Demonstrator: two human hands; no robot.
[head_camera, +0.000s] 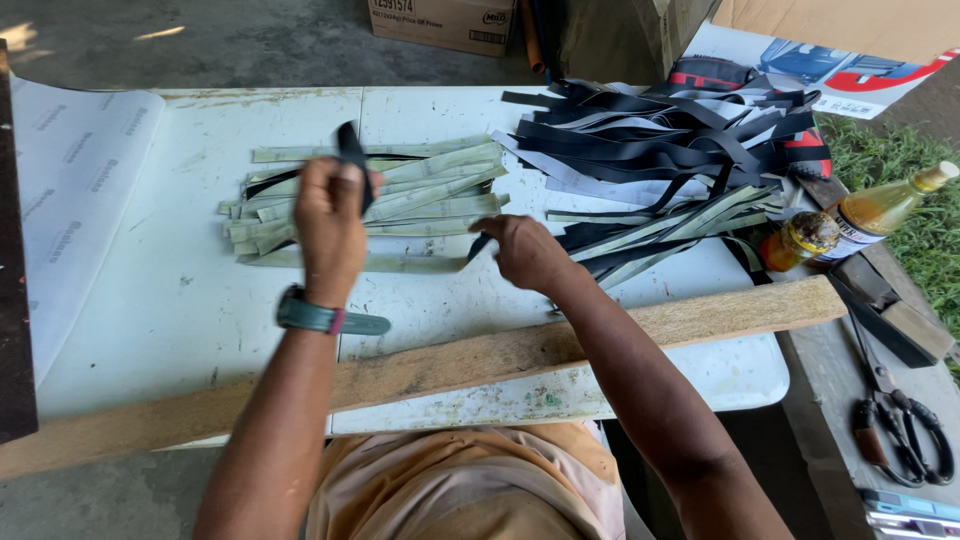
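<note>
Black thin strip (352, 160) pinched in left hand (328, 225) over far pale strip pile (400, 200) | right hand (525, 250) grips its other end (partly hidden) | could slip, messing pile

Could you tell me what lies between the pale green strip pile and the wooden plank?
In the head view, only bare white table separates the pale green strips from the wooden plank, crossed by both forearms.

Soft daylight is coming in from the right, brightening the white table (180, 300); shadows are staying faint, focus is holding sharp, and straight edges are bowing slightly.
</note>
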